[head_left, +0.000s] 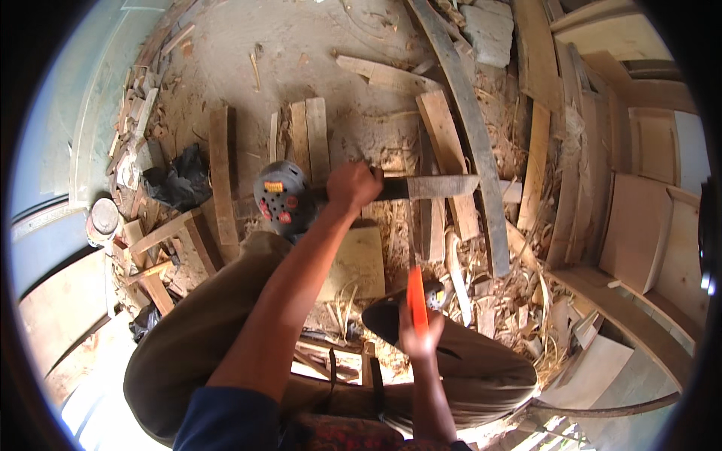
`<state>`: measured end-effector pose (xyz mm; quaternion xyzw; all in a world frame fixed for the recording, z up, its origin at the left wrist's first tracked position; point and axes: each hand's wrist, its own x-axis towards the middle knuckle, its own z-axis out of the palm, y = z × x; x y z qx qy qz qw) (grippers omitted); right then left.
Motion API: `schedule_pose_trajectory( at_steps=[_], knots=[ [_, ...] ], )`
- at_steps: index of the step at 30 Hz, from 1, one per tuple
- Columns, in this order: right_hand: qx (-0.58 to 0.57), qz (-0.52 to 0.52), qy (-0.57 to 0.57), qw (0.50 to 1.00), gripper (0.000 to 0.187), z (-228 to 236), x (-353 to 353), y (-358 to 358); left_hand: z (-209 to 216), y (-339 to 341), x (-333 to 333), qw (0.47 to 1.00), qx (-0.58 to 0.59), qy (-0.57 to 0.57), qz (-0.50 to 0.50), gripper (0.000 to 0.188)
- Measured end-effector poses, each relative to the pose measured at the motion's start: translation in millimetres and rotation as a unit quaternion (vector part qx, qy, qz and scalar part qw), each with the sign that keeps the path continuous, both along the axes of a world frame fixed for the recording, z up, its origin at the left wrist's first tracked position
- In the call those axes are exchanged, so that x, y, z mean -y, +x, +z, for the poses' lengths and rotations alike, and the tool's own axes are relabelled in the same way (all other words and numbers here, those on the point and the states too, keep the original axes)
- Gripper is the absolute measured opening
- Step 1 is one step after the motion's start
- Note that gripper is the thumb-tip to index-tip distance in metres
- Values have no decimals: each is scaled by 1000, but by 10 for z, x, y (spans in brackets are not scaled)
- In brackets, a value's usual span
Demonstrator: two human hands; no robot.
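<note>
My left hand is closed over a wooden plank that lies crosswise in front of me, its right end reaching toward a long dark beam. Close beside that hand is a dark grey clog with holes and badges on my left foot. My right hand grips the orange handle of a handsaw. Seen almost edge-on, the thin saw blade runs away from me to the plank, just right of my left hand. Whether its teeth are in the wood I cannot tell.
Several wood strips and shavings litter the ground. The long dark beam curves along the right. A square board lies between my legs. Black plastic and a tin are at left; wooden panels stand right.
</note>
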<state>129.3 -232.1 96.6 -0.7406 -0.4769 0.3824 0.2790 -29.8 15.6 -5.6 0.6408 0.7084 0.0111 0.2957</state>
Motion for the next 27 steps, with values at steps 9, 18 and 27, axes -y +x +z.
schedule_pose_trajectory(
  at_steps=[9, 18, 27],
  knots=[
    [-86, -10, 36, 996, 21, -68, -1000, 28, -126, 65, -63, 1000, -17, 24, 6, 50],
    [-171, -91, -34, 981, 8, 223, -164, 292, -44, 115, 12, 1000, 1, 2, 16, 49],
    [-65, 25, 86, 994, 30, 215, 481, 398, 59, 64, -75, 1000, 3, -12, 10, 49]
  ],
)
